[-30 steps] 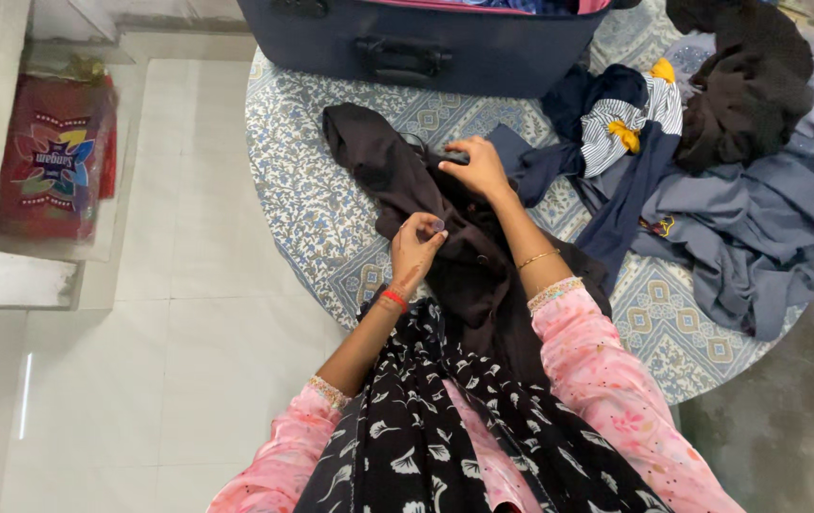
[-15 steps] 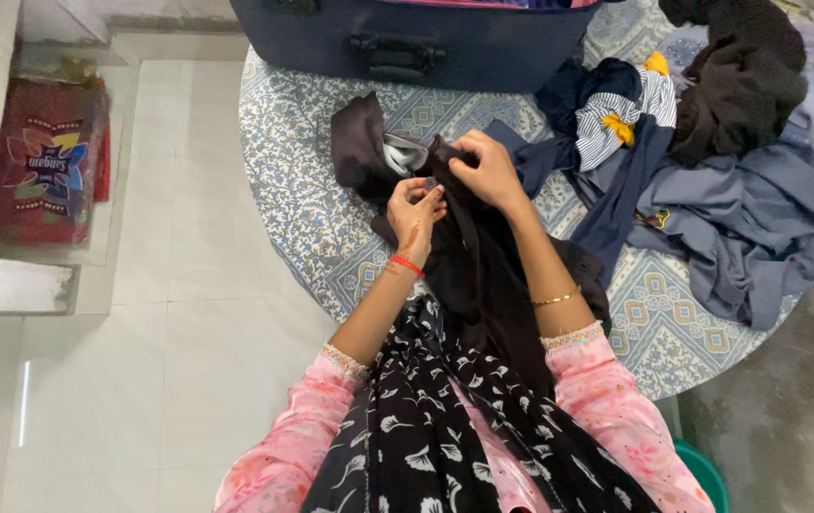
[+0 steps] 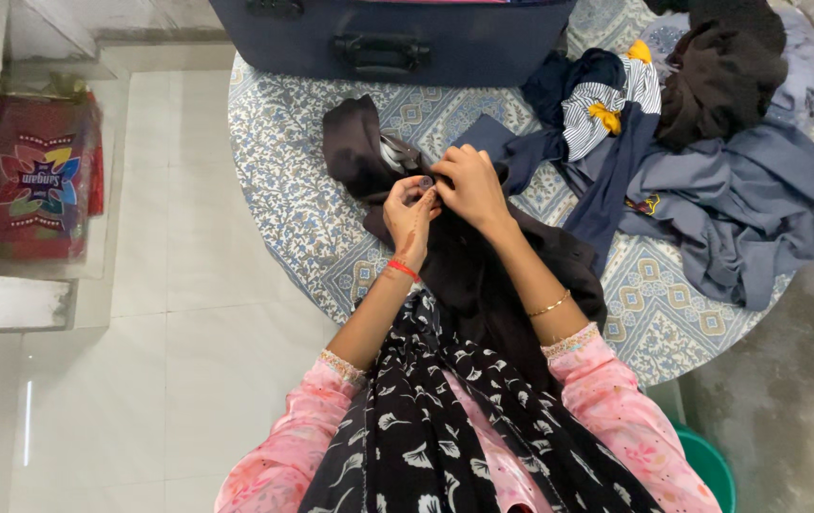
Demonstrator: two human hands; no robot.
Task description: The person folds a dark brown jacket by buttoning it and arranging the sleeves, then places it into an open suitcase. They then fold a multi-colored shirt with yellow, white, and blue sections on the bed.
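Both hands, left hand [image 3: 411, 217] and right hand [image 3: 469, 186], pinch the dark garment [image 3: 469, 271] on the patterned worktop [image 3: 283, 190]. Beyond them sits a navy suitcase [image 3: 426, 43]; rightward, heaped grey clothes [image 3: 739, 209].

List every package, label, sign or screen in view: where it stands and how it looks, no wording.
Red printed package: far left, on the pale ledge by the wall; flat, rectangular, glossy, with a multicoloured leaf-like design and a dark band across the middle.
Small embroidered badge: on the navy garment, right of both hands; yellow and red.
No signs or screens.
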